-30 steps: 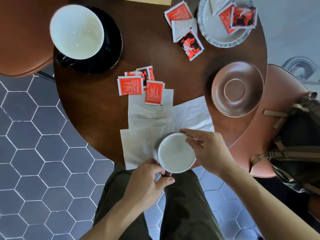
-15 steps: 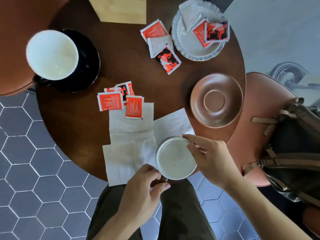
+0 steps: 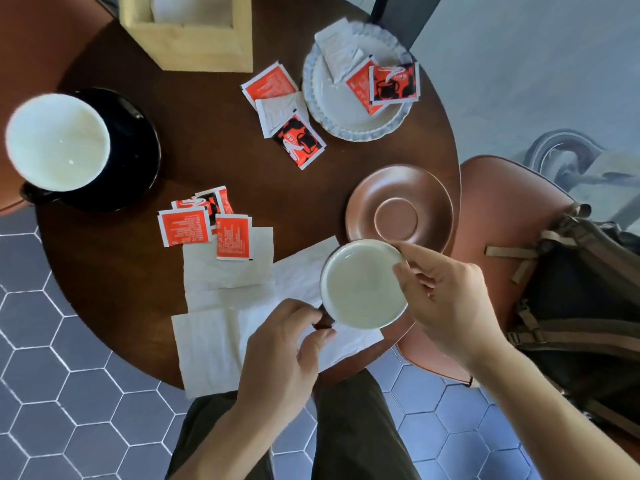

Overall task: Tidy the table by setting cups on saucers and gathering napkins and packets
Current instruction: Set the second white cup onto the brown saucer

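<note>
A small brown cup point(image 3: 360, 285) with a white inside is held over the white napkins point(image 3: 225, 271) at the table's near edge. My left hand point(image 3: 280, 355) pinches its handle and my right hand point(image 3: 446, 299) grips its rim on the right. Just beyond the cup lies an empty brown saucer point(image 3: 398, 209). A large white cup point(image 3: 57, 142) stands on a black saucer point(image 3: 138, 150) at the left. Red packets point(image 3: 204, 223) lie beside and on the napkins, more packets point(image 3: 287, 112) by the white scalloped plate point(image 3: 332, 109), which holds several packets too.
A wooden napkin box point(image 3: 194, 36) stands at the table's far side. The round dark table point(image 3: 114, 271) ends close to my knees. A brown chair point(image 3: 498, 209) with a dark backpack point(image 3: 581, 306) stands at the right, another chair at the far left.
Both hands have lifted the small cup and carried it right and away, toward the brown saucer. The camera view has shifted, so the table sits lower in the frame.
</note>
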